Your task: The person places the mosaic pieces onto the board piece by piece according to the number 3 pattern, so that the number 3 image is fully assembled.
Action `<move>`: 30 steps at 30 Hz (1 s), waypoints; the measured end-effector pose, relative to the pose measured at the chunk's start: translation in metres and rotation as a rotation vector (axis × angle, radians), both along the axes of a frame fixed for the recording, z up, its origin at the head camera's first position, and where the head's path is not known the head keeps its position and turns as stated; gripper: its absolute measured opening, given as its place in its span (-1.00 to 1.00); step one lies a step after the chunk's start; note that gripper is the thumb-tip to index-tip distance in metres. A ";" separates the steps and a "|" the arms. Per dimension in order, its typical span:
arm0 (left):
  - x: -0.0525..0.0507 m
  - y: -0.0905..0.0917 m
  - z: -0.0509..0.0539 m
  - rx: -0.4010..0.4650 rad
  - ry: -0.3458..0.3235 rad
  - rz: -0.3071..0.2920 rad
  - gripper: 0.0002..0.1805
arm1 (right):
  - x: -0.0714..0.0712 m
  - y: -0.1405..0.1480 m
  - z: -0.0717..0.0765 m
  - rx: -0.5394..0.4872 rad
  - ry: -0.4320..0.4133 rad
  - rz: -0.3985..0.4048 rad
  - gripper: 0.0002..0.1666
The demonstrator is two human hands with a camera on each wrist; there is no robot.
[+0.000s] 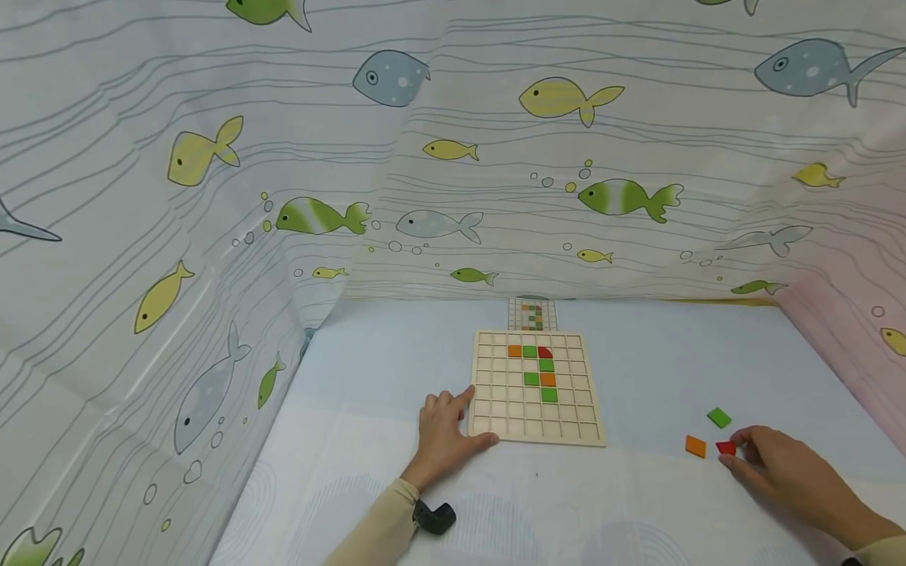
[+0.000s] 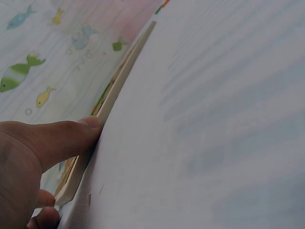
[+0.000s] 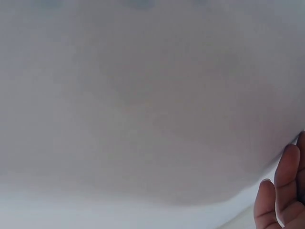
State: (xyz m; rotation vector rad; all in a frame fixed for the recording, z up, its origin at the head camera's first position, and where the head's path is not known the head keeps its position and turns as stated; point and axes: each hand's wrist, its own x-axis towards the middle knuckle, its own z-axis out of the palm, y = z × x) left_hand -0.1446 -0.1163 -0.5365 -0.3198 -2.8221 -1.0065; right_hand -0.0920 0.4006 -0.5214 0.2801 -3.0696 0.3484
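Note:
A wooden grid board lies flat with orange, green and red tiles set in several of its squares. My left hand is at its near left corner, thumb against the front edge and index finger at the left edge. In the left wrist view the thumb lies straight against the board's side. On the right, my right hand pinches a small red tile between thumb and index finger, low over the table. The right wrist view shows only fingertips; the red tile is out of sight there.
An orange tile and a green tile lie loose beside the right hand. Behind the board is a pattern card with a coloured grid. A fish-print curtain encloses the table at the back and sides.

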 end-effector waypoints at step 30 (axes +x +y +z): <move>0.001 0.000 0.000 -0.006 0.039 -0.007 0.00 | -0.029 -0.036 0.018 0.125 0.382 0.265 -0.50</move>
